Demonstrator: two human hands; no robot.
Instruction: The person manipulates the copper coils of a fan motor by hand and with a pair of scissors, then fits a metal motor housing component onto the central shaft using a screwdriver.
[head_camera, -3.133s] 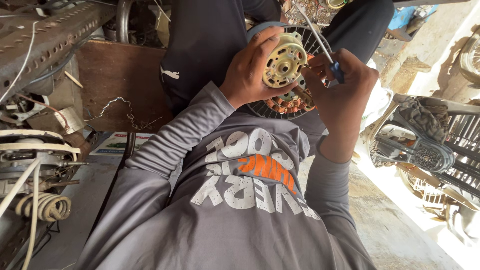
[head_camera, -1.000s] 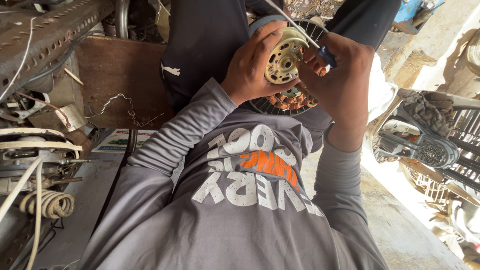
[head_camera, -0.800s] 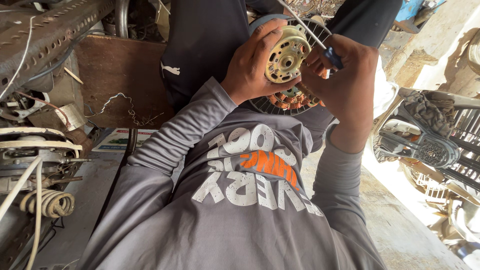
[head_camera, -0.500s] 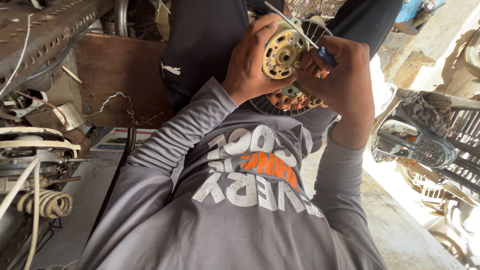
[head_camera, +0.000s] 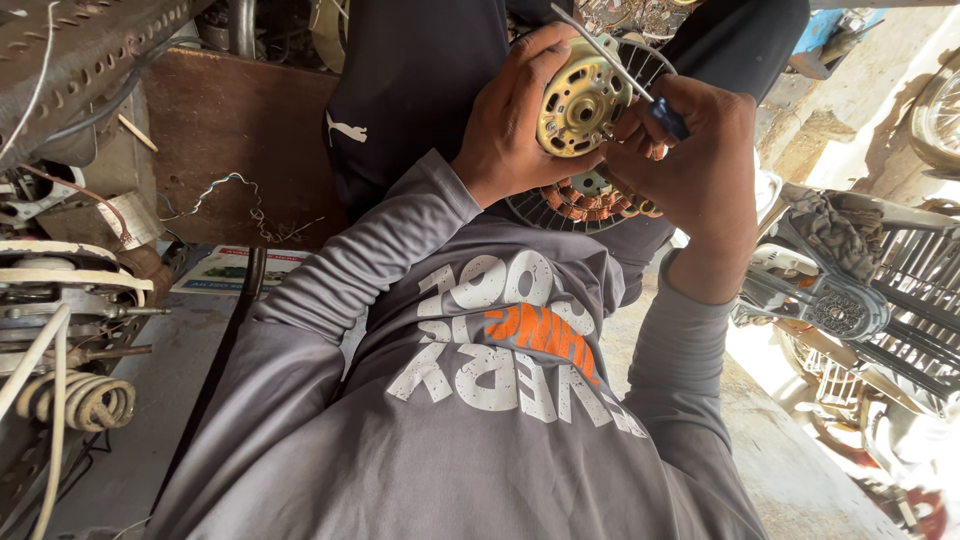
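1. Here, at far left, a wire coil (head_camera: 85, 400) and old motor parts lie on a cluttered worktop (head_camera: 130, 470).
2. At upper centre, the left hand (head_camera: 515, 120) wraps its grip closed around a small metal motor (head_camera: 580, 105), holding it in the air above the lap; keep it steady.
3. Beside it, the right hand (head_camera: 700, 165) grips a blue-handled screwdriver (head_camera: 625, 75) tightly, its shaft lying across the motor; I judge it best to keep the tip seated.
4. At right stand fan guards (head_camera: 900, 300).
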